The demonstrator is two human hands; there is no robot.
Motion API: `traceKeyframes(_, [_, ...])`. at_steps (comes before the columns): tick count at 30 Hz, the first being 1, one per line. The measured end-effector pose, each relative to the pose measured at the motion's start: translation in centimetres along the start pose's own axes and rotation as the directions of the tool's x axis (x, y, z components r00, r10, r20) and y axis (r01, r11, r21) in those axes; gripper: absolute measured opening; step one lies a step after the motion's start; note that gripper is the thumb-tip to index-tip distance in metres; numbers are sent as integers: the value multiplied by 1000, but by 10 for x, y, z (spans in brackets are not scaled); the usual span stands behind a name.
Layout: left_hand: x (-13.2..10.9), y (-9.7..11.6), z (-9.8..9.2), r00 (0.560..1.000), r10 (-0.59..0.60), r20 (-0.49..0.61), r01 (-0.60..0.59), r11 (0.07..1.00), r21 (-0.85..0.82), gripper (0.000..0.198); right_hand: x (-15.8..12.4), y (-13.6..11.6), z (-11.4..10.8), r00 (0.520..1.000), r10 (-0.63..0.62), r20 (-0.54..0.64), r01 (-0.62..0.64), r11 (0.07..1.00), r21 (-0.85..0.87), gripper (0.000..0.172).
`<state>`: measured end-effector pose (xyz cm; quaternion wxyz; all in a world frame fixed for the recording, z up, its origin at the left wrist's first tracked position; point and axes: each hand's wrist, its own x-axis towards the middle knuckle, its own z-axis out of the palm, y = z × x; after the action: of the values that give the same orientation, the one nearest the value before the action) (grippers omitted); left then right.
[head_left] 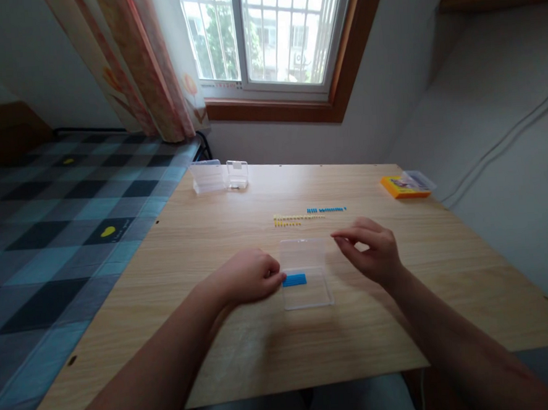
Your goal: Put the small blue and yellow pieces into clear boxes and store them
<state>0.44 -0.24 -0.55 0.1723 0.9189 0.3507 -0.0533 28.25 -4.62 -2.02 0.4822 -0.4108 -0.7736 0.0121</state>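
A clear square plate (305,259) lies flat on the wooden table (211,233) in front of me. A small block of blue pieces (294,280) sits at its left edge. My left hand (248,276) rests on the table with its fingertips touching that blue block. My right hand (369,248) hovers just right of the plate with thumb and forefinger pinched; I cannot tell if anything tiny is between them. Beyond the plate lie a row of yellow pieces (298,218) and a row of blue pieces (326,210).
Two clear plastic boxes (219,175) stand at the table's far left. An orange box with a clear lid (407,184) sits far right. A bed with a checked cover (57,230) adjoins the table's left side. A window and curtain are behind.
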Motion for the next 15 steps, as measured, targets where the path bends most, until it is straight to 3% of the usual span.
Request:
traceKeyframes(3, [0, 0, -1, 1000, -13, 7, 13, 1000, -19, 42, -2, 33, 8, 977, 96, -190, -117, 988, -104, 12])
traceKeyframes(7, [0, 0, -3, 999, -43, 18, 44, 996, -75, 45, -8, 76, 25, 938, 187, -292, -243, 956, -167, 17])
traceKeyframes(10, [0, -1, -4, 997, -71, 30, 74, 991, -112, 47, -11, 92, 33, 927, 243, -284, -303, 934, -192, 20])
traceKeyframes(15, [2, -6, -1, 996, -86, 11, 87, 986, -143, 54, -11, 96, 40, 950, 247, -193, -295, 912, -286, 24])
